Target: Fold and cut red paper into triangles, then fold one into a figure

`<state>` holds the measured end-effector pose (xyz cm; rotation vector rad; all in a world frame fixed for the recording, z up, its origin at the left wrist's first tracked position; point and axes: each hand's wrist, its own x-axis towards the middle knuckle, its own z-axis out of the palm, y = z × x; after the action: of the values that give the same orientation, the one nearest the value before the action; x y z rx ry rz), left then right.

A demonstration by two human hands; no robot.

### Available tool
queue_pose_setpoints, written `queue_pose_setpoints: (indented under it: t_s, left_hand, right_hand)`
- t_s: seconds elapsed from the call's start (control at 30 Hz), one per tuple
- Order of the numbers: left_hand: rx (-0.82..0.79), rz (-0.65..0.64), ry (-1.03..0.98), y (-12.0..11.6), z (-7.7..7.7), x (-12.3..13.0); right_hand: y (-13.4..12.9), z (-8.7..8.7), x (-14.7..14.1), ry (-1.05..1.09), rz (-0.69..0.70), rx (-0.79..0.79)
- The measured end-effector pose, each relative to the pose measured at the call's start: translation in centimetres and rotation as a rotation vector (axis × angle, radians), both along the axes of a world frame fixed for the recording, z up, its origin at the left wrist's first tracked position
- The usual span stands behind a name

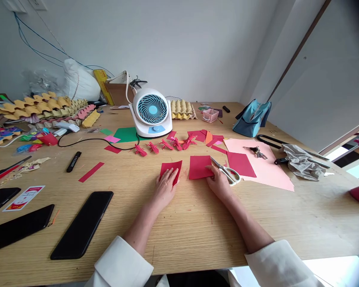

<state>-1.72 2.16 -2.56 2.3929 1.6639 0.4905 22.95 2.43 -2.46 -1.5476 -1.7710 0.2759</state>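
My left hand [167, 184] lies with fingers spread on a small red paper piece [171, 165], whose right edge is tilted up. To the right, a red paper square [198, 167] lies flat, and my right hand [217, 181] pinches its right edge between thumb and fingers. White-handled scissors [231, 175] rest beside the right hand, blades pointing up and left, partly hidden by it. Another red sheet [241, 164] lies on large pink paper [271, 169]. Behind the hands, several red cut-paper shapes [167, 145] stand in a row.
A white fan [152, 113] stands behind the cut shapes, with green paper [125, 134] beside it. Black phones [83, 225] and a marker [73, 162] lie left. Keys [257, 151], a blue bag [251, 118] and crumpled grey cloth [303, 161] are at the right. Egg trays [48, 107] are back left.
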Motion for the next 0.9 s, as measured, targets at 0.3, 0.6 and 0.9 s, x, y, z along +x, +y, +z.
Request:
queue_pose_setpoints:
  t_s: [0.3,0.6,0.9]
  left_hand:
    - [0.029,-0.014,-0.029,0.0,0.1,0.1]
    - [0.148,-0.050,-0.205,-0.2,1.2,0.4]
    - [0.260,-0.286,-0.062,-2.1,3.4,1.7]
  right_hand:
    - [0.2,-0.8,0.4,-0.031,-0.078,0.099]
    - [-0.9,1.5,-0.3,0.080,-0.097,0.162]
    - [-2.1,2.7,-2.2,0.744,0.345,-0.354]
